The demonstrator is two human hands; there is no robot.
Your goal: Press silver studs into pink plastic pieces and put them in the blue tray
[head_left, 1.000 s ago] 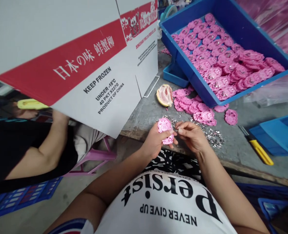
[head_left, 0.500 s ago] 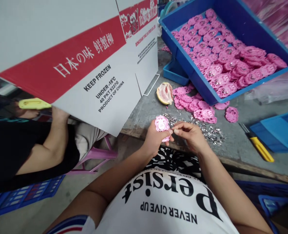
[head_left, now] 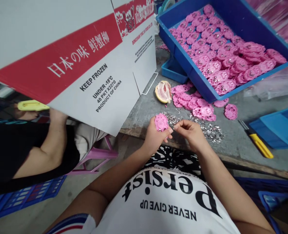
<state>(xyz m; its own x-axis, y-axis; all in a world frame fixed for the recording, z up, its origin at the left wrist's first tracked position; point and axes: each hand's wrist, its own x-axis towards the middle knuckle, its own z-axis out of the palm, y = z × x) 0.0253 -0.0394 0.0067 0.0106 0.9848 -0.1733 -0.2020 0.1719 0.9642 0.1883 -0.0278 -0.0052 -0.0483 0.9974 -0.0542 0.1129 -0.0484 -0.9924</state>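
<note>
A pink plastic piece (head_left: 161, 122) with a scalloped outline is held in my left hand (head_left: 155, 135), thumb across its lower part. My right hand (head_left: 190, 132) is just to the right, thumb and index finger pinched together; whatever they hold is too small to make out. Beyond both hands, many small shiny metal parts (head_left: 213, 132) lie scattered on the grey table (head_left: 144, 107). Behind them sits a loose heap of similar pink pieces (head_left: 203, 112). A cut citrus fruit half (head_left: 163, 92) lies to the left of the heap.
A large blue tray (head_left: 214, 94) full of pink pieces is propped at a tilt over a small blue tray (head_left: 174, 71). A yellow-handled screwdriver (head_left: 260, 144) lies beside a blue bin (head_left: 277, 126). A white carton (head_left: 124, 97) stands left, partly hiding another person (head_left: 43, 146).
My right hand has drawn slightly away from the pink piece, its fingers curling in more. The piece has tilted a little in my left hand. The whole view has shifted slightly.
</note>
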